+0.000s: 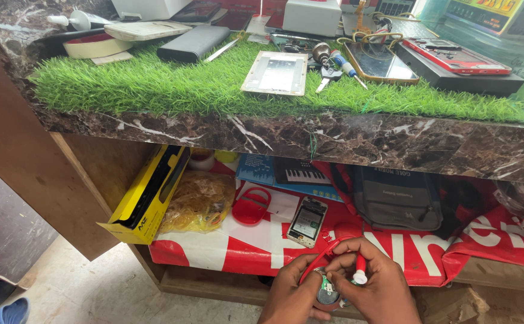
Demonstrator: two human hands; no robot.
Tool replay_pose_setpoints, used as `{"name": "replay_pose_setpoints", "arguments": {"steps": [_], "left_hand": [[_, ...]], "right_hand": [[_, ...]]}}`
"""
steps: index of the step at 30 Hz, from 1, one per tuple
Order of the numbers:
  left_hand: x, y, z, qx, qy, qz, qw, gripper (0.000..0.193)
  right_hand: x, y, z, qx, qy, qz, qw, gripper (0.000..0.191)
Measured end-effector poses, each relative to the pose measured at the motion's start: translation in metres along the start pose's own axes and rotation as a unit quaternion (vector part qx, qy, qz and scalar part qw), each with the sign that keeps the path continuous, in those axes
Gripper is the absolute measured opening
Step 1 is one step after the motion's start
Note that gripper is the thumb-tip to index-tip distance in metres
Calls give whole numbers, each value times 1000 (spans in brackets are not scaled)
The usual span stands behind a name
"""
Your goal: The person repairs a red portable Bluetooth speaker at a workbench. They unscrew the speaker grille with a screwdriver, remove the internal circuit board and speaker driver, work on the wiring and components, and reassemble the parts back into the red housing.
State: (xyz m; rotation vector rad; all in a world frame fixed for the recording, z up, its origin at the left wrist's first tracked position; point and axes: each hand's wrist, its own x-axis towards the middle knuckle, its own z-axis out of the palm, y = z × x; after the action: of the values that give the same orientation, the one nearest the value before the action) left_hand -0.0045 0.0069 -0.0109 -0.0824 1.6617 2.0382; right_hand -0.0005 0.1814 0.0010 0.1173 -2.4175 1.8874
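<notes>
Hands, two, low in the head view, below the front edge of the bench.

Left hand: fingers closed around a small round device, grey-faced with a red rim and a bit of green board showing; held face up, just in front of the lower shelf.

Right hand: fingers closed in a pen grip on a red-and-white tool. Long axis near upright, tilted slightly; white end toward the camera, working end hidden behind the fingers, pointing down at the round device.

Progress, as judged: device appears opened, inner parts exposed; tool applied to it. Whether any part is loosened or removed cannot be told. Reassembly looks outstanding.

Shelf contents: yellow box leaning at left; bag of rubber bands beside it; red ring-shaped part; small phone lying face up, long axis running away from the camera; grey pouch; all on a red-and-white sheet.

Bench top: green artificial turf; metal frame; keys; phone with gold edge; red handset on a black box.
</notes>
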Motion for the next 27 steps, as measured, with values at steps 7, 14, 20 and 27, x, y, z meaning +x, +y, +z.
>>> {"name": "replay_pose_setpoints", "arguments": {"steps": [7,14,20,27], "left_hand": [[-2,-2,-1,-2,-1,9,1000,46],[0,-4,-1,-14,-1,13,1000,45],[1,-5,-1,-18,-7,15,1000,44],[-2,-3,-1,-23,-4,12,1000,45]], "right_hand": [[-2,0,1,-7,5,3,1000,34],[-2,1,0,-10,4,-13,1000,34],[-2,3,-1,2,1,-13,1000,34],[-2,3,-1,3,0,0,1000,33]]}}
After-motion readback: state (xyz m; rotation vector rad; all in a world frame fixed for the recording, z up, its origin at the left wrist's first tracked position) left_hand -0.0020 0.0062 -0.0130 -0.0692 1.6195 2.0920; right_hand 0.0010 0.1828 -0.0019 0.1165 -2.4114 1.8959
